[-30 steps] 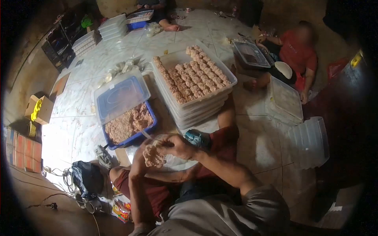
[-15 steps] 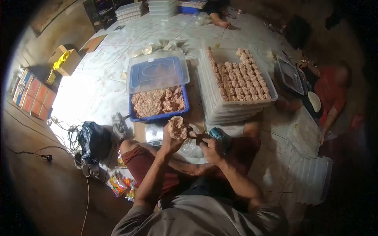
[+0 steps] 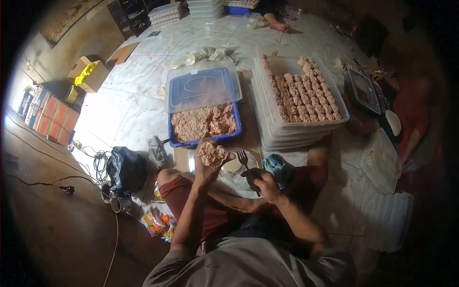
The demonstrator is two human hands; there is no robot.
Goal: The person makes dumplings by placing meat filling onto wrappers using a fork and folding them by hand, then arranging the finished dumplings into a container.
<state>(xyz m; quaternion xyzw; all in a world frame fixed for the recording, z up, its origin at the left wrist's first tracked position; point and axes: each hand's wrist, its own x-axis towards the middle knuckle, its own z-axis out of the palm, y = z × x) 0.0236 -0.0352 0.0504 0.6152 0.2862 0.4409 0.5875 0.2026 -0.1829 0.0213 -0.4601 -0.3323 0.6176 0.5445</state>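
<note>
My left hand [image 3: 206,167] holds a lump of pinkish minced filling [image 3: 213,154] in its raised palm; whether a wrapper lies under it I cannot tell. In my right hand [image 3: 267,185] is a fork [image 3: 243,158], tines up, a little to the right of the lump. Behind my left hand stands a blue tub [image 3: 240,125] of the same mince, half covered by a clear lid [image 3: 203,86]. Pale round wrappers [image 3: 233,165] in a plastic bag lie between my hands. A teal cloth-like bundle [image 3: 276,167] sits by my right hand.
Stacked clear trays [image 3: 342,112] hold rows of shaped pieces at the right. Beyond them sits a person in red [image 3: 412,107] near a clear box [image 3: 380,162]. A black bag [image 3: 126,167], cables and snack packets [image 3: 153,222] lie left. Another person's foot [image 3: 277,25] shows at the back.
The view has swung left and down. My right hand, earlier close against the lump, has drawn away to the right with the fork. My left hand still holds the lump.
</note>
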